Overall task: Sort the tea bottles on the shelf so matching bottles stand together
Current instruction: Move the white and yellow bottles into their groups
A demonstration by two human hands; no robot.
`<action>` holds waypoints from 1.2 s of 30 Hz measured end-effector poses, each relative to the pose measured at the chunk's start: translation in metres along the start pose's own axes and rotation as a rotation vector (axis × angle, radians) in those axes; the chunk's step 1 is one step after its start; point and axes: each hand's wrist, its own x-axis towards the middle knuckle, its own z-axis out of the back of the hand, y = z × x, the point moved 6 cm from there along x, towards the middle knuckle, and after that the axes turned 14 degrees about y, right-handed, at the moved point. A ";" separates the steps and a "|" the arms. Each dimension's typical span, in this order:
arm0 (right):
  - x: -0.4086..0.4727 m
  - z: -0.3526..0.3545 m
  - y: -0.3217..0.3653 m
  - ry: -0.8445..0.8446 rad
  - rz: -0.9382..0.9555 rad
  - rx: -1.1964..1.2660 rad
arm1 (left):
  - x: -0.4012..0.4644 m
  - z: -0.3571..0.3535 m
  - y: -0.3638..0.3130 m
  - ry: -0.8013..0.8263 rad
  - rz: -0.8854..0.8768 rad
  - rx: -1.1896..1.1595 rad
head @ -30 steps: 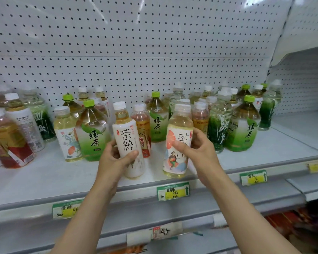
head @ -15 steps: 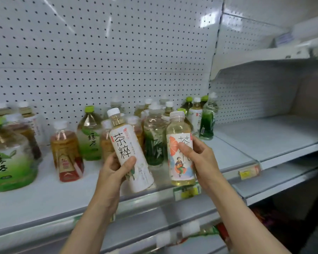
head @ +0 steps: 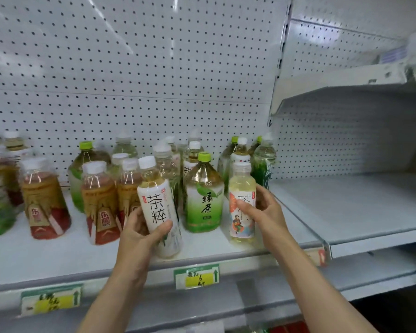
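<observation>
Mid-sort — the left hand [head: 139,234] grips a tilted white-label tea bottle [head: 159,207] above the shelf [head: 58,258] front; the right hand [head: 262,212] grips an illustrated-label tea bottle [head: 241,203] near the shelf's right end. Next, probably: set these 2 beside their matches, upright.

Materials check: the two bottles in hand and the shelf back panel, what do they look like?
White-label bottle: clear plastic by the look, see-through neck, matte white wrap, smooth white cap.
Illustrated-label bottle: likely the same clear plastic; pale tea shows through, printed wrap has a slight sheen.
Back panel: probably painted metal pegboard, with regular holes and glossy streaks of light.
</observation>
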 end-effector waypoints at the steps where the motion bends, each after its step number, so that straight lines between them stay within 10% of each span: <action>1: 0.005 0.002 -0.004 0.013 -0.005 0.004 | 0.000 -0.001 0.000 -0.010 0.000 0.007; 22: 0.054 -0.001 -0.034 0.216 -0.070 0.116 | 0.001 -0.001 0.003 -0.056 -0.007 0.030; 28: 0.039 -0.012 0.019 -0.079 0.120 -0.495 | -0.002 0.005 0.001 -0.119 -0.036 -0.016; 36: 0.048 -0.089 0.038 0.226 -0.002 -0.943 | -0.002 0.008 0.003 -0.113 -0.027 -0.002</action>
